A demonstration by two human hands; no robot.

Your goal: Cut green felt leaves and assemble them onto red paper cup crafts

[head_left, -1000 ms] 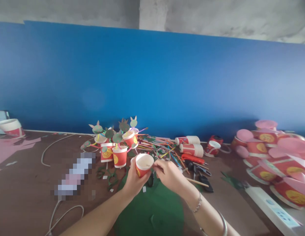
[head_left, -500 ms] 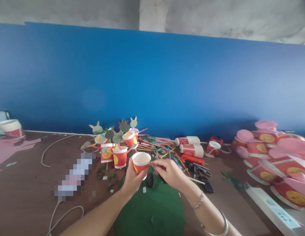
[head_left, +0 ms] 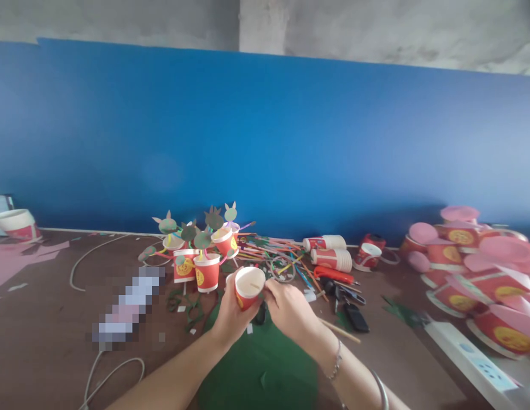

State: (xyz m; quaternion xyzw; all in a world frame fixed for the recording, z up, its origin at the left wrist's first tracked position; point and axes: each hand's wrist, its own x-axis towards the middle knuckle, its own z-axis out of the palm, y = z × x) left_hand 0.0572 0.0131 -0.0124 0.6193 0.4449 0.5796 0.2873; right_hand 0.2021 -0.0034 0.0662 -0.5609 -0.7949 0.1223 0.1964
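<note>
My left hand (head_left: 231, 319) is wrapped round a small red paper cup (head_left: 248, 287) with a white inside, tilted with its mouth toward me. My right hand (head_left: 290, 310) is closed against the cup's right side, fingers pinched at the rim; a thin stick pokes through the wall into the cup. What the fingers pinch is too small to name. Both hands hover over a green paper sheet (head_left: 265, 370) on the brown table (head_left: 51, 341).
Behind the hands stand several red cups with green paper cut-outs on straws (head_left: 200, 250), a heap of coloured straws (head_left: 277, 256), lying cup stacks (head_left: 333, 259) and black tools (head_left: 350, 310). Pink-lidded red cups (head_left: 473, 267) crowd the right; a white power strip (head_left: 473, 356) and cables (head_left: 106, 376) lie nearby.
The cup has tipped back toward me and come lower. My right hand has moved in from beside the rim to press against the cup's side.
</note>
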